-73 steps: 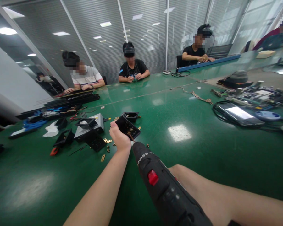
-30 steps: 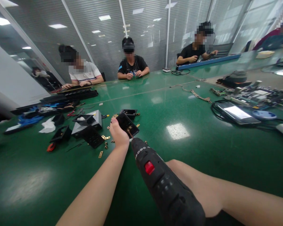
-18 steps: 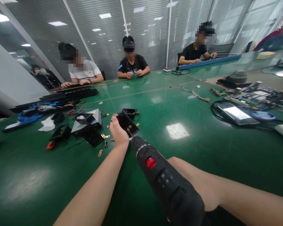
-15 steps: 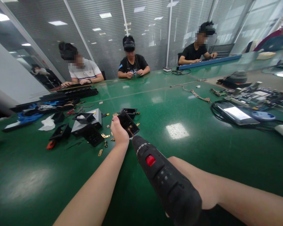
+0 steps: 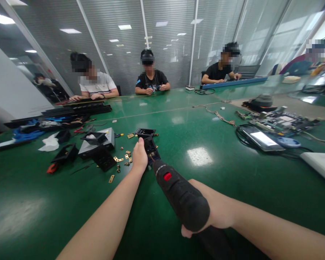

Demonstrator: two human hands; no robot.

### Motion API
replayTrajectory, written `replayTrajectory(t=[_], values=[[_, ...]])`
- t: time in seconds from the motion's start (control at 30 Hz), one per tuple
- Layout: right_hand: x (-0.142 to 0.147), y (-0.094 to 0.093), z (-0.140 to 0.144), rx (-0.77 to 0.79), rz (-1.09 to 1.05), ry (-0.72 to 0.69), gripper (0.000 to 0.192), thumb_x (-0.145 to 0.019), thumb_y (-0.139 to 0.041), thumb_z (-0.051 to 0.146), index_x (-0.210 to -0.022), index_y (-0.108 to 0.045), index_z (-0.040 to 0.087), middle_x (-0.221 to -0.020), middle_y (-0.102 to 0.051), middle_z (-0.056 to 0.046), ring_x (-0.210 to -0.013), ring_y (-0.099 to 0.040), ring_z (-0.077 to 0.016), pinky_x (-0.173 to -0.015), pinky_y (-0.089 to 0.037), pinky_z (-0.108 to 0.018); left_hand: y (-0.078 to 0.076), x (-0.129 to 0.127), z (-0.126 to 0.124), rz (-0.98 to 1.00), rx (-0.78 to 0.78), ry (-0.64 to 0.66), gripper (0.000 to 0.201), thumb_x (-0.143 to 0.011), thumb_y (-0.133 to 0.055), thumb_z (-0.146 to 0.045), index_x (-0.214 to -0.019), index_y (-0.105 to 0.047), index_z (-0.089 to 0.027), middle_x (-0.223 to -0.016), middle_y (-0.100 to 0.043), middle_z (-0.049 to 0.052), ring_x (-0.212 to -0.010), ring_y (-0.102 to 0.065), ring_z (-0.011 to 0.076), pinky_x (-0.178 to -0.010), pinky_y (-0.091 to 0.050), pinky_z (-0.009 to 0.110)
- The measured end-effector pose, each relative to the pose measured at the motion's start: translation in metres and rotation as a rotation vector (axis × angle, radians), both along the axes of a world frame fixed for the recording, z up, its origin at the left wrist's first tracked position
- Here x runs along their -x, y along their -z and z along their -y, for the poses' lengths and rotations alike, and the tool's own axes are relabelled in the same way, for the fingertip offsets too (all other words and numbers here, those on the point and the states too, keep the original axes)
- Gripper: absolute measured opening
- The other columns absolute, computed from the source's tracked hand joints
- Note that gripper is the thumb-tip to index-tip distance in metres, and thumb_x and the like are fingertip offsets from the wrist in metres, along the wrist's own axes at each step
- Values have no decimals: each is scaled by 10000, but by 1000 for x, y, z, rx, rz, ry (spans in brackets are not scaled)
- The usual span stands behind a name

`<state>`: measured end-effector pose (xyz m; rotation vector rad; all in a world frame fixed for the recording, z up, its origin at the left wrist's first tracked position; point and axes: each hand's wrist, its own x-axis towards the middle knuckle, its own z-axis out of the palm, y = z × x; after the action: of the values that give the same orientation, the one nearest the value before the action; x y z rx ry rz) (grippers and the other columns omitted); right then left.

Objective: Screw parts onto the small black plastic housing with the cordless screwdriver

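Note:
My left hand (image 5: 139, 157) grips a small black plastic housing (image 5: 152, 148) and holds it down on the green table (image 5: 206, 180). My right hand (image 5: 218, 209) is wrapped around the grip of a black cordless screwdriver (image 5: 180, 193) with a red switch. The tool's tip points into the housing, where a brass piece shows. A second black housing (image 5: 145, 133) lies just beyond the first. Small brass brackets (image 5: 118, 159) are scattered to the left of my left hand.
Black housings, a grey box (image 5: 96, 142), a red-handled tool (image 5: 51, 168) and white tissue (image 5: 49, 143) lie at the left. A tablet with cables (image 5: 260, 139) and circuit boards (image 5: 278, 119) sit at the right. Several people work at the far side of the table.
The housing has turned and come down flatter on the table. The screwdriver has swung more upright toward it, and my view has shifted slightly to the right.

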<state>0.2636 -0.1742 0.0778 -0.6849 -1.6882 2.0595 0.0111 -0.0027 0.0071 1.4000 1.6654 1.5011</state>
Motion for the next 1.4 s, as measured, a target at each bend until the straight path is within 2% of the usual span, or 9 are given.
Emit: replayTrajectory(t=[0.17,0.33,0.53,0.77,0.9,1.03,1.27,1.4], values=[[1,-2,2,152,15,25,492,-490,-1139,398,-663,-751,150,-684,-754,-24,-652,-742,-183,-619,-626,-262,-2,-2,3,5,49,5,826,-1028,-286,-901,-930,-751,-226,-1025,-806,157,-1001,-743,318,-908,-558,436],[0,-7,4,113,43,31,433,-551,-1117,379,-662,-771,144,-692,-760,-36,-662,-747,-186,-634,-639,-274,-9,-7,9,9,41,18,825,-1004,-300,-911,-933,-750,-222,-1022,-806,162,-1057,-744,343,-983,-561,467],[-1,-3,4,165,18,42,469,-526,-1125,375,-641,-733,144,-686,-762,-28,-627,-726,-159,-606,-616,-241,-12,-9,10,13,21,28,807,-979,-338,-925,-897,-738,-229,-1004,-804,163,-1068,-748,356,-994,-567,481],[1,-2,3,166,29,44,468,-492,-1132,344,-696,-762,142,-693,-773,-29,-640,-743,-173,-606,-624,-249,-12,-8,8,-34,30,13,879,-965,-266,-961,-891,-734,-220,-1028,-808,187,-1133,-755,373,-1056,-560,495],[1,-4,3,189,12,64,458,-480,-1119,326,-674,-745,146,-691,-768,-23,-614,-730,-164,-586,-621,-246,-11,-7,7,-36,27,15,846,-979,-296,-943,-912,-731,-221,-1050,-815,184,-1132,-758,366,-1056,-570,491],[0,-8,4,149,5,61,386,-549,-1086,309,-687,-765,144,-695,-765,-22,-603,-715,-154,-593,-618,-249,-12,-7,6,-44,31,16,819,-983,-320,-926,-914,-736,-225,-1045,-818,180,-1143,-758,371,-1066,-569,488],[1,-8,2,180,36,73,413,-494,-1103,287,-658,-757,131,-688,-771,-39,-615,-734,-165,-605,-614,-246,-13,-2,3,-71,102,29,902,-952,-283,-982,-883,-746,-211,-1005,-822,183,-1035,-752,360,-950,-568,457],[0,-7,0,162,32,47,412,-514,-1112,317,-680,-786,129,-686,-774,-35,-627,-742,-169,-617,-611,-246,-14,0,3,-120,105,14,957,-925,-248,-1024,-879,-747,-209,-976,-810,179,-967,-728,354,-940,-544,465]])
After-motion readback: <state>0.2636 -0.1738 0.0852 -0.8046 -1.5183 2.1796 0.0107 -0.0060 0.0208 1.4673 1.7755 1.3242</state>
